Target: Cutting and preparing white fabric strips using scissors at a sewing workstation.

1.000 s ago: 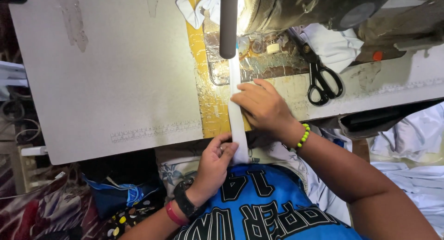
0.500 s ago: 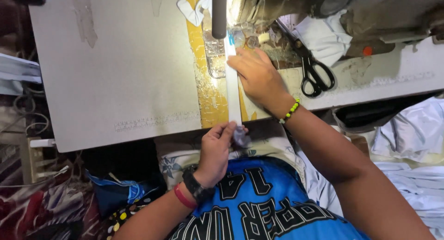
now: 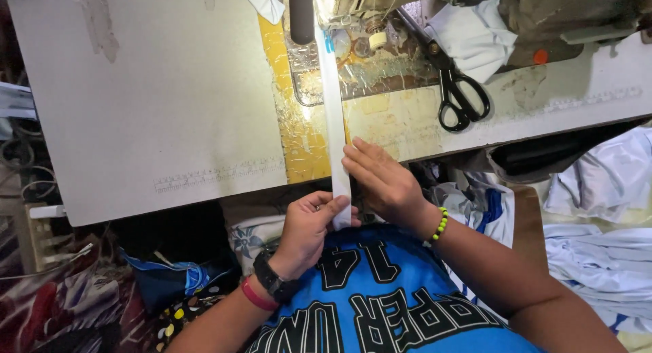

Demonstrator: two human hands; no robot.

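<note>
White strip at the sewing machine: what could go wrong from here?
1. The white fabric strip is narrow and long; held only near its end by the left hand and right hand, it could drift sideways under the needle area.
2. The black scissors lie open-handled close by on the table; a sweep of the forearm might knock them.

Scissors right of strip

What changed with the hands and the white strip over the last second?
The right hand reached up the white strip toward the sewing machine, then slid back to the table edge. The left hand kept pinching the strip's near end. The scissors stayed put.
</note>
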